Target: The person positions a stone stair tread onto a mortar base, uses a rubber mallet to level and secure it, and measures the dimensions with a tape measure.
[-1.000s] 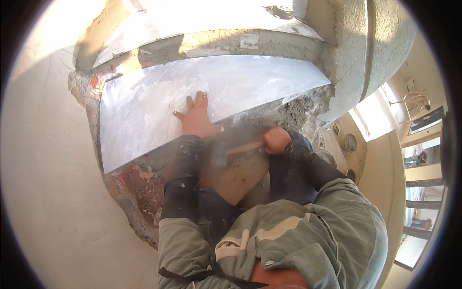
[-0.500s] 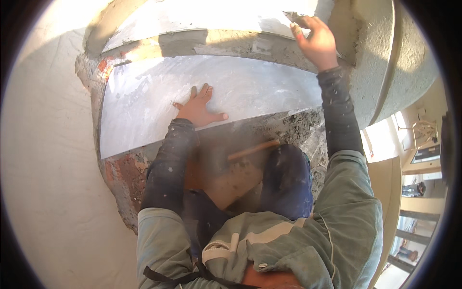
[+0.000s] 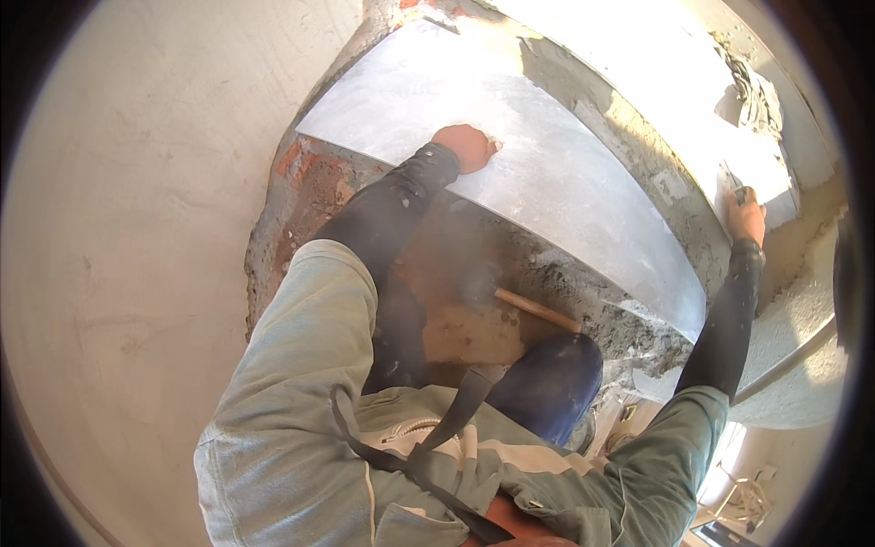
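Note:
A large pale grey slab (image 3: 565, 201), with one curved long edge and one straight one, lies before me on a rough mortar bed. My left hand (image 3: 465, 149) rests on it near the straight edge, fingers drawn together. A small whitish bit shows at the fingertips; I cannot tell what it is. At the far right my right hand (image 3: 747, 219) is closed around a small grey flat tool (image 3: 735, 180), mostly hidden by the fingers. That hand is beside the face of a bright upper slab (image 3: 674, 91), past the slab's curved edge.
A band of grey mortar (image 3: 602, 105) runs between the two slabs. Below the straight edge lies a wooden-handled tool (image 3: 538, 310), its head blurred. A crumpled cloth (image 3: 758, 100) is on the upper slab. A plastered wall (image 3: 155, 228) stands left, broken brick (image 3: 305, 173) at its edge.
My view has swung, so the slab now slants down to the right. My left hand's spread fingers have drawn together. My right hand, still holding the tool, appears lower and farther right.

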A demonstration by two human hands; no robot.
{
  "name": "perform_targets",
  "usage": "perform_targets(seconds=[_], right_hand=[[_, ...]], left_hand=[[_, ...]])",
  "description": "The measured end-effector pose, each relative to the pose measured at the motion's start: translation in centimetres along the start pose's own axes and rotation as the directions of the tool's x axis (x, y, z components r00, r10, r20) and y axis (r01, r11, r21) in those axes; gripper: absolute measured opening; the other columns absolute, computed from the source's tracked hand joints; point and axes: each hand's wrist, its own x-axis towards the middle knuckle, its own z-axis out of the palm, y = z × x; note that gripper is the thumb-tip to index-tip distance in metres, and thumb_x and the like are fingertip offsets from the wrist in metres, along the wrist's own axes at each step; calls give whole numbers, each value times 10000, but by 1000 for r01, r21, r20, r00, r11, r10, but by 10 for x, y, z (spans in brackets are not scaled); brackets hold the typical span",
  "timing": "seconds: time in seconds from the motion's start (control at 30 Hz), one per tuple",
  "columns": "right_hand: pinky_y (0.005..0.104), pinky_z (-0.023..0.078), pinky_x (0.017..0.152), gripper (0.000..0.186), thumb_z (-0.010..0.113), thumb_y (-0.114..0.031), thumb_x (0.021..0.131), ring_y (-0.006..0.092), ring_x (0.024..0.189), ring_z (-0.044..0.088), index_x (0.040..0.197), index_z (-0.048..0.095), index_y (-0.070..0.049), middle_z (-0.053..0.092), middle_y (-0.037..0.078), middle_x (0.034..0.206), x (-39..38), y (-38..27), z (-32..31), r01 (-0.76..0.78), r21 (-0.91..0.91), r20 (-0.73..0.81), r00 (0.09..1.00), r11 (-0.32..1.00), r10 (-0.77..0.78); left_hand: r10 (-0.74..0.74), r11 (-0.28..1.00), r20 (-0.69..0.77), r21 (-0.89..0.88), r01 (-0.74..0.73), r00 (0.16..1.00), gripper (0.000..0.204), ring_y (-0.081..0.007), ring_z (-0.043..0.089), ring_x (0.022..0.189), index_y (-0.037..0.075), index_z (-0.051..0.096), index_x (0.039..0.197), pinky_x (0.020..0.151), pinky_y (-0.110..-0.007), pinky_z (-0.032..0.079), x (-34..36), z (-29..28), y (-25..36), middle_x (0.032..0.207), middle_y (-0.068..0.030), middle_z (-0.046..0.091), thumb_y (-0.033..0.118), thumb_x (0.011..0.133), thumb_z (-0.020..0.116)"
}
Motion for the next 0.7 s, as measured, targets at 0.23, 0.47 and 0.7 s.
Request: perform_targets(seconds=[0.23, 0.47, 0.7], right_hand=[[383, 569, 815, 566, 496, -450, 1061, 289, 1095, 677, 1400, 543, 1, 671, 188, 1265, -176, -76, -65, 48, 803, -211, 955, 594, 208], [383, 597, 669, 610, 616, -395, 980, 279, 943, 690, 1441, 456, -29, 672, 173, 1164, -361, -167, -38, -671, 509, 531, 738, -540, -417], [430, 536, 782, 604, 842, -319, 829, 323, 939, 683, 1171, 450, -13, 634, 218, 1024, -364, -198, -66, -144, 856, 377, 830, 496, -410]], left_hand=[[-85, 996, 164, -16, 89, 983, 694, -381, 696, 1001, 30, 770, 980, 899, -504, 524, 4, -9, -3, 1017, -203, 743, 565, 1068, 338], [174, 495, -4, -864, -91, 985, 486, -150, 639, 808, -3, 705, 913, 749, -354, 518, -91, -2, 123, 804, -87, 686, 474, 995, 659], [530, 345, 340, -923, 169, 777, 460, -145, 661, 934, -50, 695, 1237, 824, -292, 540, -133, -12, 156, 1038, -105, 734, 311, 958, 749]])
